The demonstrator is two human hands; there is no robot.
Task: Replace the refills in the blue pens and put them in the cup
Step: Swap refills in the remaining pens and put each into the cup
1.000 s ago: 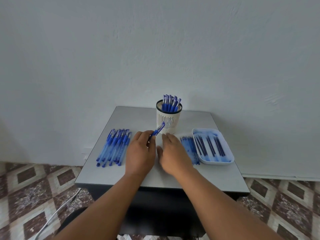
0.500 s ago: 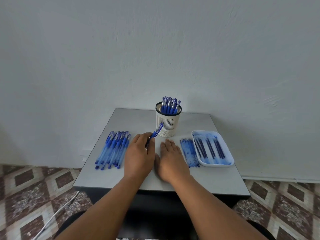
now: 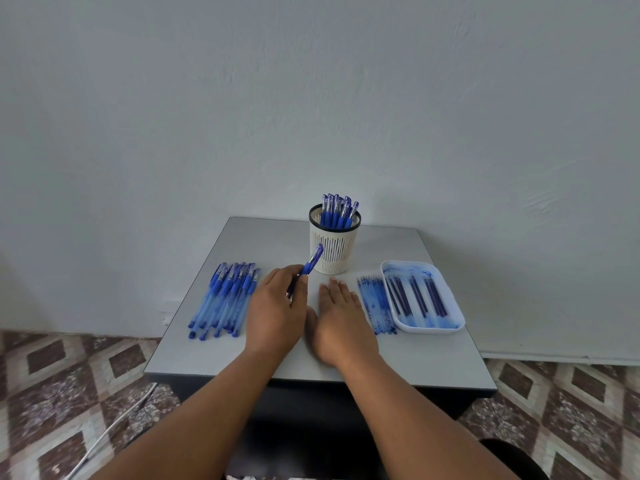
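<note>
Table (image 3: pixel 433 358), grey top, against a pale wall; patterned tile floor (image 3: pixel 62 375) on both sides, a white cable (image 3: pixel 114 427) trailing on it to the left of the arms.

Row of blue pens (image 3: pixel 225 299), left of the left hand and just beside its knuckles. Lying flat, side by side, long axes running away from the person with a slight lean right, caps at the far end. About eight or nine; the overlap blocks an exact count.

Left hand (image 3: pixel 275 313) raised a little over the table, fingers curled, thumb and forefinger pinching one capped blue pen (image 3: pixel 310 268). Long axis tilted up and to the right, capped end pointing toward the cup, lower end hidden behind the fingers.

Cup (image 3: pixel 334 252), white slotted with a dark rim, beyond both hands, just past the held pen's cap. Upright pens in the cup (image 3: pixel 339 211), caps up, roughly eight; some hide one another.

Right hand (image 3: pixel 343 317) flat on the table, palm down, fingers straight and together, holding nothing, thumb side touching or nearly touching the left hand.

Loose refills (image 3: pixel 375 303), right of the right hand, just beside it, lying flat and parallel, tips at the far end. Count unclear, perhaps seven or eight.

White tray (image 3: pixel 431 329) further right, touching or nearly touching the loose refills. Dark refills in the tray (image 3: pixel 417 296), lengthwise, about seven.
</note>
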